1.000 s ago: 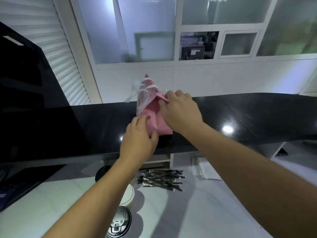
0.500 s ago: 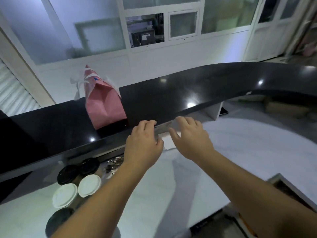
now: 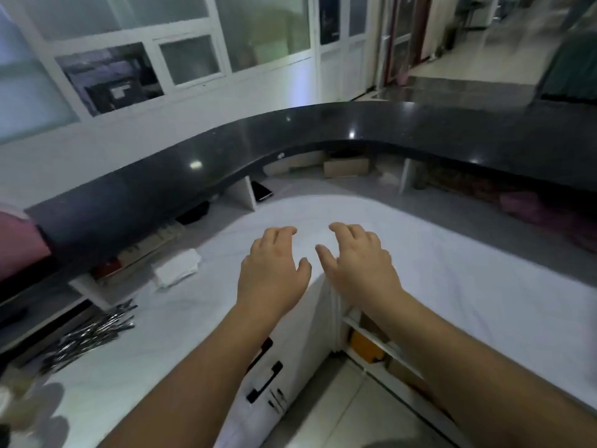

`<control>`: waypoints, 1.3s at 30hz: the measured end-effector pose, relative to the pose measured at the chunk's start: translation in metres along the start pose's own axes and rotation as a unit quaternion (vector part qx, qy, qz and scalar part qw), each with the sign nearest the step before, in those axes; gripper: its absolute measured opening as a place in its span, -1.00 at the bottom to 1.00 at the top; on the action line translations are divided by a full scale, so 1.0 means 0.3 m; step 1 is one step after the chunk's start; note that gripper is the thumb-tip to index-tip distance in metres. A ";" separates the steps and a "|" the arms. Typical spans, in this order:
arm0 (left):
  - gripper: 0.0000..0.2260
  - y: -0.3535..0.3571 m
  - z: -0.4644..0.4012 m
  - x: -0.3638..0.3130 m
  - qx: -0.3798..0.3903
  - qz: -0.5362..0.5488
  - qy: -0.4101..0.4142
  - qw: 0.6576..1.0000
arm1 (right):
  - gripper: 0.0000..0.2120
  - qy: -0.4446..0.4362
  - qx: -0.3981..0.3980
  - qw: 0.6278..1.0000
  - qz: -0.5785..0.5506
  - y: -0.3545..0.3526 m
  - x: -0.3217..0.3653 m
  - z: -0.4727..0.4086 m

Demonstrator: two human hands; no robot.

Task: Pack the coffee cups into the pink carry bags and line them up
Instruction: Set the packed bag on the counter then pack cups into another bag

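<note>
where frame cuts, pink bag point(image 3: 19, 244), cups blurred

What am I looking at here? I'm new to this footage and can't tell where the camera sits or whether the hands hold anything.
There is no machine here. A person wears a wide-angle camera on the head, looking forward and down, so the curved lines are lens bend. The two arms reaching out from the bottom are that person's own. The left hand and right hand hover side by side over the white counter, fingers loosely bent, holding nothing. Behind it runs a raised black counter. At the far left edge, part of a pink carry bag stands on that black counter. On the white surface to the left lie a folded white cloth or napkin stack and a heap of thin dark wrapped sticks, too blurred to name surely. No coffee cup shows clearly.
</note>
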State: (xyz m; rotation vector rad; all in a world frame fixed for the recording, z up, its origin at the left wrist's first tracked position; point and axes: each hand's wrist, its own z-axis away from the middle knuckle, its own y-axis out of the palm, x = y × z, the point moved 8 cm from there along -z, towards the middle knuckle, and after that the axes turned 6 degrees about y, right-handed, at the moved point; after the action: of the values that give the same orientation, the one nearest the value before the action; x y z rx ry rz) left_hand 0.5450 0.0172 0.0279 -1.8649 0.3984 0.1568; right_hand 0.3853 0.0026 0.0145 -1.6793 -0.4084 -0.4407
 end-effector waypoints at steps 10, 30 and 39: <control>-0.48 0.389 -0.061 -0.802 0.091 0.065 0.197 0.974 | -0.46 0.209 -0.096 0.972 0.049 -0.413 -0.780 0.220; -0.48 0.951 -0.191 -2.016 0.285 0.194 0.426 0.836 | -0.70 0.511 -0.259 0.817 0.064 -1.085 -1.786 0.486; -0.43 1.106 -0.144 -2.372 0.322 0.169 0.363 0.858 | -0.78 0.494 -0.197 0.841 0.098 -1.278 -2.087 0.408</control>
State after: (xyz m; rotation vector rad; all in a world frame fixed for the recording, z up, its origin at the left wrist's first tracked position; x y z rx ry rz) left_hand -0.2384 0.0222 -0.0393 -1.1086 1.1480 -0.4251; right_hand -0.3405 0.1680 0.0076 -1.6088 0.6559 -1.2082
